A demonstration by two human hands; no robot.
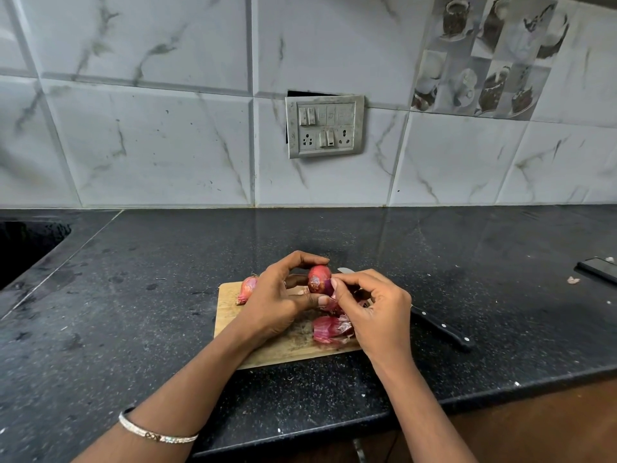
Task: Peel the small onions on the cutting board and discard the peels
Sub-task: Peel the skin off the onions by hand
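Fingers of the left hand curl around a small red onion at centre frame, above the cutting board; the right hand pinches its skin. Loose peels lie just below, another onion left.

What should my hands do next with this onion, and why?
Probably the right hand should pull the pinched skin down and off the onion. The left hand grips the onion above the cutting board, the right fingers pinch a flap at its side, and dry skin covers most of it.
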